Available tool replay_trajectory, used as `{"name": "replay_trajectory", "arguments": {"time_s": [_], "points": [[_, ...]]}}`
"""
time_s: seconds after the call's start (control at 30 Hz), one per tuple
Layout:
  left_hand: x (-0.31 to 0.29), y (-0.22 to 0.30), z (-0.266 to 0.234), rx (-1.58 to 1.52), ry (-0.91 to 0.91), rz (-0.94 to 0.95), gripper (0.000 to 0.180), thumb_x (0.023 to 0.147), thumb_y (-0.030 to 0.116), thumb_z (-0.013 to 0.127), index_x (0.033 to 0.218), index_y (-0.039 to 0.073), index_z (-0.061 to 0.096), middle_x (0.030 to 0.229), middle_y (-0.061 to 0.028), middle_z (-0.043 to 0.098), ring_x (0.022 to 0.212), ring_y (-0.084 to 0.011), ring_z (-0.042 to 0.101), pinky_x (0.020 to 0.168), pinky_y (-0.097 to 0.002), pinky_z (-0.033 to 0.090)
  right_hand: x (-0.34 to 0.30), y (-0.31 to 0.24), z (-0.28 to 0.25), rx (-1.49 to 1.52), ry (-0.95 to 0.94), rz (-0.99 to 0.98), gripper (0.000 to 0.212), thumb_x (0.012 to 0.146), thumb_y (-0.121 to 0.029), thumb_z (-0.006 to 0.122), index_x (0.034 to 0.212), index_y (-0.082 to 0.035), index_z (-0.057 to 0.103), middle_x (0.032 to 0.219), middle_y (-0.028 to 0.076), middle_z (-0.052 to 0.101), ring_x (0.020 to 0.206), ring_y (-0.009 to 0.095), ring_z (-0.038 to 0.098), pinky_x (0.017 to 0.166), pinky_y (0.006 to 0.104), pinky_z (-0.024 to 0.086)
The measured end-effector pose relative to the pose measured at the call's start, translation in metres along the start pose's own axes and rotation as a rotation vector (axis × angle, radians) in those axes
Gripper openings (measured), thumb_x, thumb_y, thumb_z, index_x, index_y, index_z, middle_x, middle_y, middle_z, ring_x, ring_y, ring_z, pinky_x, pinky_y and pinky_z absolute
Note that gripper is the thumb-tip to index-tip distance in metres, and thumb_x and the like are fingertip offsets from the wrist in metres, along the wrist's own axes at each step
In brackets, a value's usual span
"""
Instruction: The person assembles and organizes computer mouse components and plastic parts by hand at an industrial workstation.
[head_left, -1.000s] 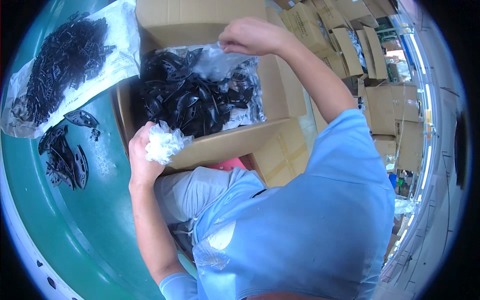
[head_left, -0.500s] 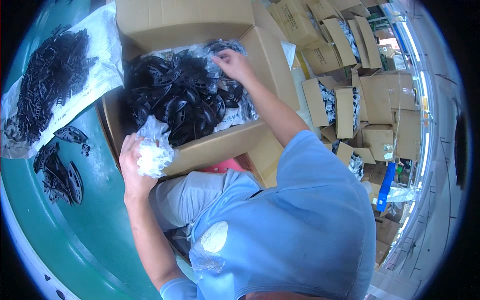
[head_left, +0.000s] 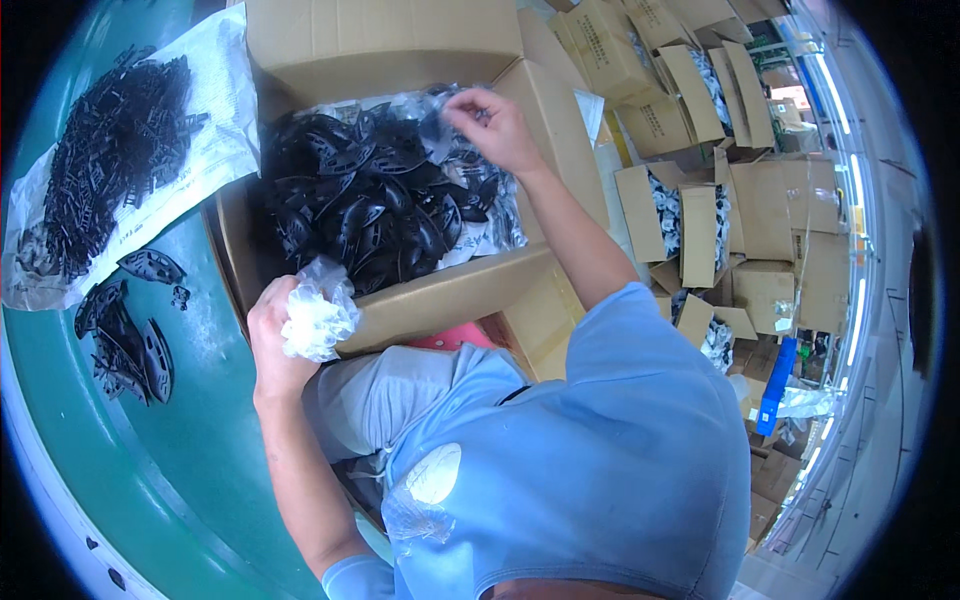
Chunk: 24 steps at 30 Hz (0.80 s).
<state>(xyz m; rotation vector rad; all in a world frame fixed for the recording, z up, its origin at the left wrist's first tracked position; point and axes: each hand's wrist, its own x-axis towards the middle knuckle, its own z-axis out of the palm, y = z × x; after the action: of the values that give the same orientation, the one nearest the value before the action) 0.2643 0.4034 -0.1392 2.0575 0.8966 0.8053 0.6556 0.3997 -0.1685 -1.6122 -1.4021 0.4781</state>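
My left hand (head_left: 278, 335) is closed round a crumpled bunch of clear plastic bags (head_left: 322, 325) at the near left rim of an open cardboard box (head_left: 405, 303). Many curved black plastic parts (head_left: 375, 205) fill the box in a loose heap. Over its far right part, my right hand (head_left: 497, 128) has its fingers curled together at a thin clear plastic bag (head_left: 436, 135). That bag is see-through and blurred, and its edge at my fingertips is hard to make out. More clear film lies along the box's right inner side, beside the black parts.
Left of the box, a white sack (head_left: 225, 110) on the green surface (head_left: 215, 430) bears a heap of small black parts (head_left: 120, 150). Several loose curved black pieces (head_left: 125, 340) lie nearer. Stacked open cartons (head_left: 700, 225) and a blue bin (head_left: 776, 385) stand at right.
My right hand has shifted slightly right within the box, and the clear film by its fingers has moved with it. My left hand keeps its hold on the bunch. The whole view has shifted slightly.
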Motion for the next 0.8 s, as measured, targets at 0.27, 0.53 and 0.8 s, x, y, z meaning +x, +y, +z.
{"name": "replay_trajectory", "arguments": {"time_s": [0.27,0.53,0.8], "points": [[-0.003,-0.003,0.002,0.024,-0.035,-0.100,0.023,0.085,0.012,0.078,0.086,0.001,0.058,0.074,-0.0156,0.062,0.069,-0.0366,0.062,0.064,-0.0403,0.049,0.009,-0.071,0.017,-0.188,-0.052,-0.277,0.014,0.087,-0.018,0.079,0.098,-0.009,0.078,0.089,0.006,0.077,0.076,0.019,0.070,0.067,0.0310,0.054],[0.001,0.002,0.004,-0.062,-0.056,-0.081,0.025,0.076,0.013,0.081,0.096,0.003,0.070,0.085,-0.0121,0.070,0.077,-0.0295,0.066,0.072,-0.0395,0.053,-0.078,-0.135,0.115,0.533,-0.552,-0.164,0.012,0.085,-0.007,0.079,0.097,-0.008,0.077,0.089,0.007,0.073,0.082,0.021,0.070,0.071,0.0333,0.053],[0.001,-0.006,0.000,0.060,-0.081,0.067,0.016,0.078,0.004,0.076,0.075,0.000,0.060,0.069,-0.0106,0.054,0.061,-0.0284,0.052,0.058,-0.0408,0.041,-0.032,0.105,-0.004,-0.606,-0.152,0.191,0.046,0.083,-0.030,0.083,0.122,-0.009,0.072,0.115,0.017,0.074,0.105,0.028,0.073,0.092,0.0397,0.057]]}}
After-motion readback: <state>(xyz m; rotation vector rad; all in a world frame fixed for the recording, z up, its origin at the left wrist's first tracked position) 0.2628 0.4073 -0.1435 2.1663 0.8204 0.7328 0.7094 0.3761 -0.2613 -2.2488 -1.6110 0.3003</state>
